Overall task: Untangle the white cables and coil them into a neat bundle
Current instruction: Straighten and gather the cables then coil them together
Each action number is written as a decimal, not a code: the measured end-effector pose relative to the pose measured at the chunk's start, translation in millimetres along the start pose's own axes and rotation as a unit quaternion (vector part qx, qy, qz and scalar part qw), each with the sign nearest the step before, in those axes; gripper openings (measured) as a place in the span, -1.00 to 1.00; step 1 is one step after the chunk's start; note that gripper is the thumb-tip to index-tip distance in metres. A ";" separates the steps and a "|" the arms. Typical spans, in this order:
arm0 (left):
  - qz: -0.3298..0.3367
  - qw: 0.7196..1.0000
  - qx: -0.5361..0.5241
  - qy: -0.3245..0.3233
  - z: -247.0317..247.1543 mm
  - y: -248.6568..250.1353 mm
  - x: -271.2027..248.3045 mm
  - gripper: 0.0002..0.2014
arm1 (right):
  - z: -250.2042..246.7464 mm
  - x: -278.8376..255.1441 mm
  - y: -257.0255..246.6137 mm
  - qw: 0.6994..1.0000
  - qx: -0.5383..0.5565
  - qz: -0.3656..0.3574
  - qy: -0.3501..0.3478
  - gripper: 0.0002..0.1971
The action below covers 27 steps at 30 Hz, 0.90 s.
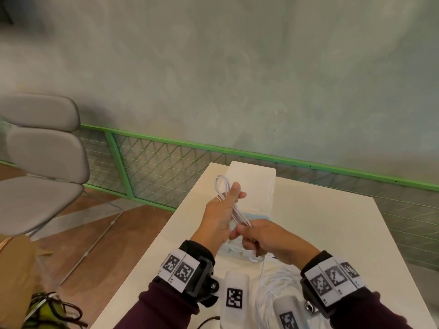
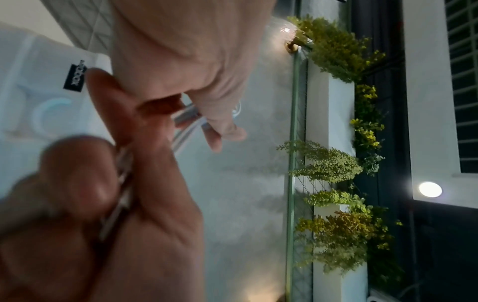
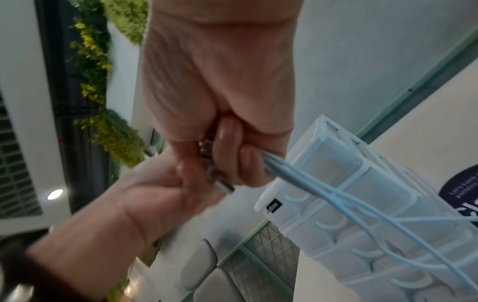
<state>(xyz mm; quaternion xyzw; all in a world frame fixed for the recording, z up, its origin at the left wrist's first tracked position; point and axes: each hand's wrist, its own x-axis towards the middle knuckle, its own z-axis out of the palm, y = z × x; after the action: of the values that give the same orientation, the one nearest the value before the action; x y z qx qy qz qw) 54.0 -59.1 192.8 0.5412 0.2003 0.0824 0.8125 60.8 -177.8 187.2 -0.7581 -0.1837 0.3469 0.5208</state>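
Note:
A thin white cable (image 1: pixel 222 186) stands in a long loop above my left hand (image 1: pixel 234 195), which holds it between thumb and palm over the white table (image 1: pixel 320 222). The strands run down to my right hand (image 1: pixel 244 236), whose fingers are curled round them. More loose cable (image 1: pixel 270 288) lies in a heap near the table's front edge. In the right wrist view my right hand (image 3: pixel 232 155) grips the bundled strands (image 3: pixel 310 190), with my left hand (image 3: pixel 160 194) close below. In the left wrist view the cable (image 2: pixel 186 118) crosses my left hand (image 2: pixel 220 130); my right hand (image 2: pixel 116 132) is blurred.
A clear plastic compartment box (image 1: pixel 251 184) lies on the table just beyond my hands. Two white blocks with printed tags (image 1: pixel 235 298) lie at the near edge. A grey chair (image 1: pixel 45 148) stands left of the table, and a green railing (image 1: pixel 166 143) runs behind.

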 end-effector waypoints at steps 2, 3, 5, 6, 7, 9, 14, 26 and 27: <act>0.014 0.999 -0.031 -0.026 0.0 5.6 3.0 -0.66 | -11.5 -4.9 -4.3 1.000 0.017 0.004 -0.021 -0.69; 0.009 0.996 -0.072 -0.052 1.5 9.8 3.4 -0.66 | -17.6 -7.7 -7.1 0.999 0.018 0.003 -0.028 -0.69; 0.000 0.983 -0.157 -0.097 5.5 19.4 5.4 -0.67 | -28.0 -12.1 -12.9 0.999 0.009 -0.001 -0.039 -0.70; 0.002 0.979 -0.175 -0.108 8.0 22.8 6.9 -0.67 | -32.3 -13.9 -15.9 0.999 -0.001 -0.004 -0.041 -0.70; 0.006 0.977 -0.178 -0.113 9.8 25.6 7.9 -0.68 | -35.5 -15.6 -18.9 0.999 -0.016 -0.008 -0.037 -0.71; 0.022 0.984 -0.152 -0.087 12.1 28.7 11.4 -0.68 | -39.3 -19.8 -24.8 0.997 -0.068 -0.020 -0.016 -0.71; 0.108 0.993 0.051 0.025 12.4 19.8 20.9 -0.65 | -33.1 -24.3 -31.7 0.944 -0.327 -0.038 0.035 -0.62; -0.060 0.983 -0.153 -0.084 17.2 -4.3 0.4 -0.71 | -38.6 -27.5 -15.3 0.986 -0.154 -0.037 0.058 -0.75; -0.066 0.982 -0.140 -0.105 23.5 -9.2 -6.4 -0.71 | -40.0 -27.8 -14.3 0.991 -0.117 -0.044 0.051 -0.76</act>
<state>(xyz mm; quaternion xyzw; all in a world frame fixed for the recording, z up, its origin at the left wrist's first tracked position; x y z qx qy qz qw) 57.3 -84.9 193.8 0.4133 0.1355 -0.0012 0.9004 71.4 -216.5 218.2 -0.8217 -0.2290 0.2609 0.4520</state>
